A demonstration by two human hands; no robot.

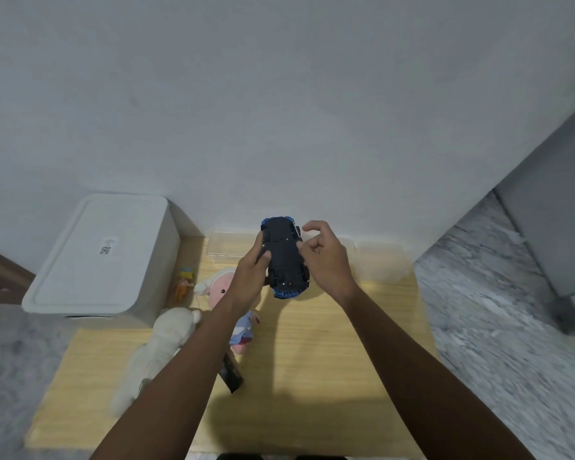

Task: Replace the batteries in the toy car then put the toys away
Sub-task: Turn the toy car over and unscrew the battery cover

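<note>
A blue toy car (285, 257) is held upside down above the wooden board (329, 343), its black underside facing me. My left hand (251, 270) grips its left side, thumb across the chassis. My right hand (326, 257) touches the car's right side with curled fingers, index finger raised above it. A pink plush doll (221, 288), a white plush toy (161, 340) and a small orange figure (184, 283) lie on the board to the left. A dark flat pack (231, 375) lies under my left forearm.
A white lidded storage box (100, 257) stands at the left against the wall. A clear plastic container (379, 260) and a clear lid (226, 249) sit at the back of the board. Grey marbled floor (495, 310) surrounds the board.
</note>
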